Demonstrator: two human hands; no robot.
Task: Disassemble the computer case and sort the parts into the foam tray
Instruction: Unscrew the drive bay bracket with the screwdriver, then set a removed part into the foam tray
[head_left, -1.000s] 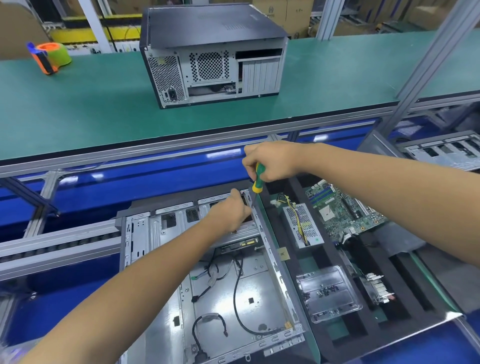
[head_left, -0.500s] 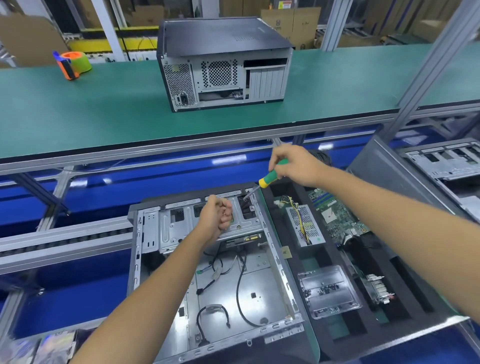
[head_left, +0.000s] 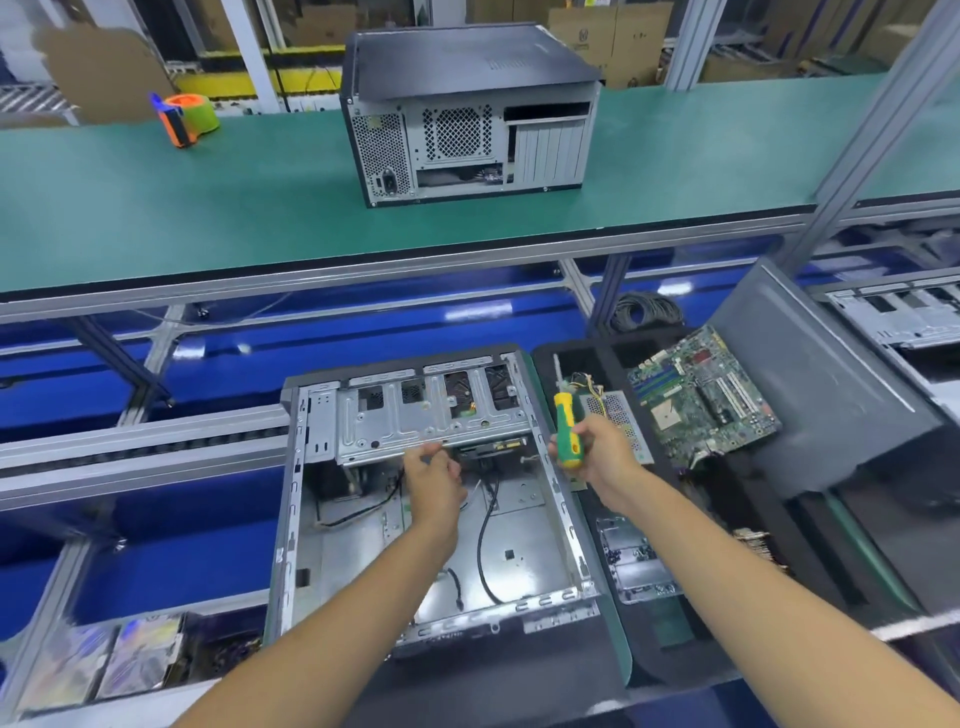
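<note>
The open computer case (head_left: 519, 525) lies flat in front of me, with loose black cables inside. My left hand (head_left: 434, 480) reaches into it, fingers curled at the near edge of the silver drive cage (head_left: 431, 415). My right hand (head_left: 597, 452) grips a yellow-and-green screwdriver (head_left: 566, 431) upright over the case's right wall, tip pointing away. To the right lies the black foam tray (head_left: 737, 499) with a green motherboard (head_left: 701, 395), a perforated power supply (head_left: 618, 410) and a clear screw box (head_left: 634, 561).
A closed computer case (head_left: 467, 114) and an orange-green tape dispenser (head_left: 187, 117) stand on the green bench behind. A grey side panel (head_left: 821, 384) leans at the tray's right. Another chassis (head_left: 898, 317) sits far right. A cable coil (head_left: 644, 312) lies behind the tray.
My right hand drew the screwdriver back from the cage's far right corner toward me and turned it upright. My left hand slid down to the cage's near edge.
</note>
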